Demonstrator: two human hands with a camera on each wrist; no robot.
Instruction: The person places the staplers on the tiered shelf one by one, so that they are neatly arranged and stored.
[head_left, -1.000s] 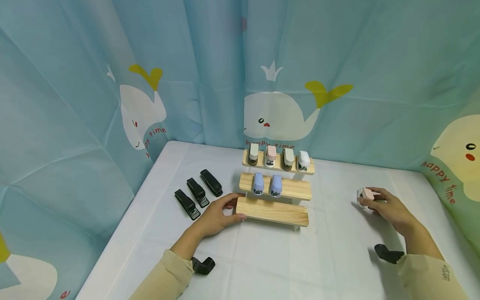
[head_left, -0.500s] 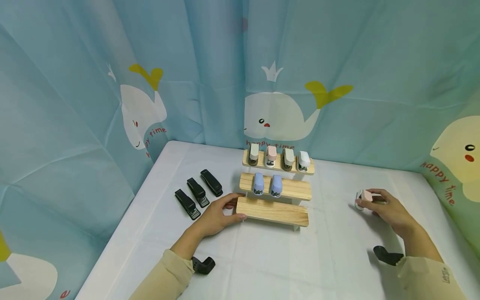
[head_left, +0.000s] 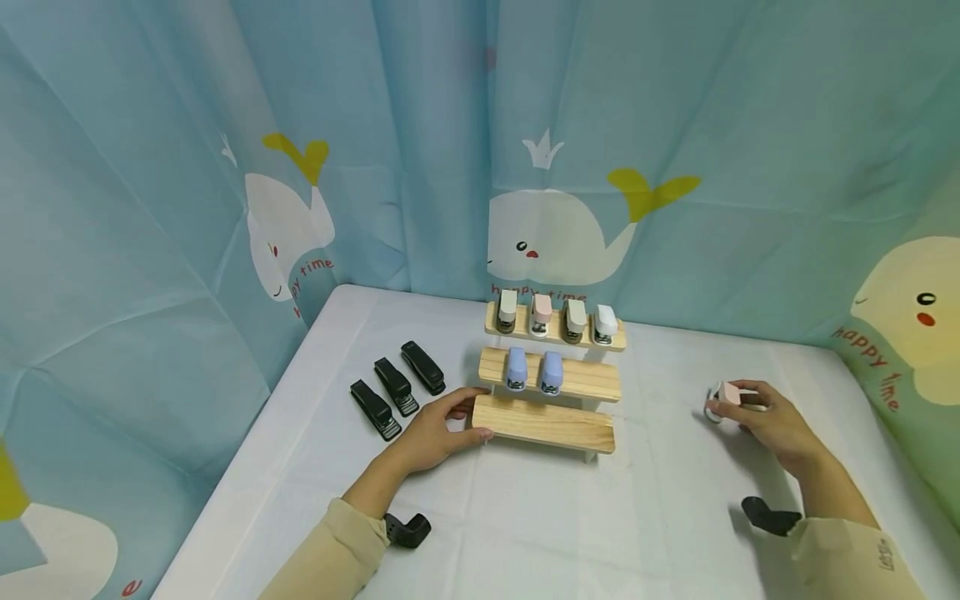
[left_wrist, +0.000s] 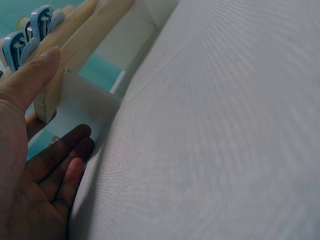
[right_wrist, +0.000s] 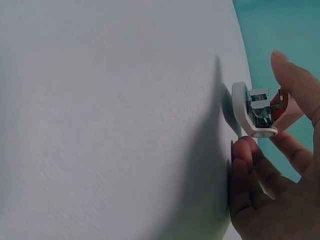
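A pink-and-white mini stapler [head_left: 727, 394] is pinched between the thumb and fingers of my right hand [head_left: 776, 423], low over the right side of the table. In the right wrist view the stapler [right_wrist: 255, 112] shows its metal inner part and white base. My left hand [head_left: 431, 432] grips the left end of a three-step wooden rack [head_left: 543, 423]. Its thumb [left_wrist: 37, 75] lies along the board in the left wrist view. Two blue staplers [head_left: 517, 368] stand on the middle step. On the top step are a pink stapler [head_left: 541, 314], a white one [head_left: 604, 323] and two greyish ones [head_left: 574, 320].
Three black staplers [head_left: 393, 385] lie in a slanted row left of the rack. A white cloth covers the table [head_left: 540, 525]. Behind and beside it hangs a blue curtain [head_left: 420, 125] printed with whales.
My right hand has moved slightly left and nearer with the pink-and-white stapler. My left hand stays on the rack. The head view has shifted a little.
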